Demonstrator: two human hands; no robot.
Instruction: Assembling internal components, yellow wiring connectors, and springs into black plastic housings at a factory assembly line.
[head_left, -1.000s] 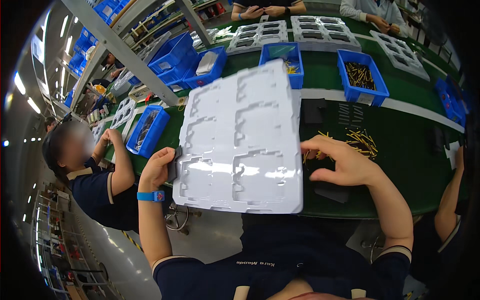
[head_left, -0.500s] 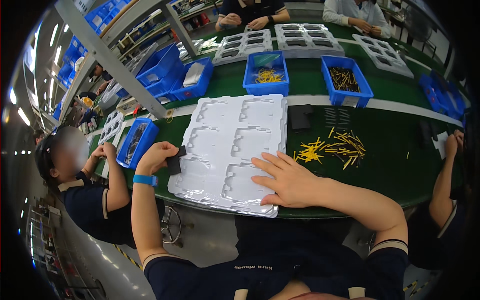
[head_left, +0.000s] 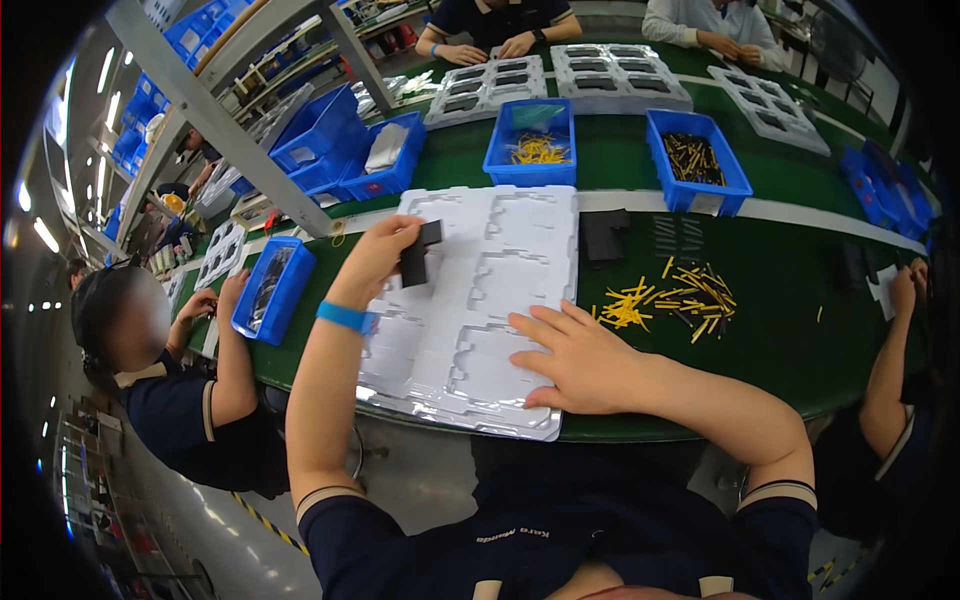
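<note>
Tray (head_left: 522,235), pt. hidden by hands (head_left: 578,365), poss. stacked

Over the far right part of the white tray (head_left: 515,285) we find free room. Over its left column, our left hand (head_left: 385,258) with a black piece (head_left: 413,264) stands in the way; our right hand (head_left: 578,364) covers its near right part. Behind, a blue bin (head_left: 531,174) blocks the low path. Right of the yellow strips (head_left: 628,308), we can pass over the green tabletop (head_left: 775,350).
</note>
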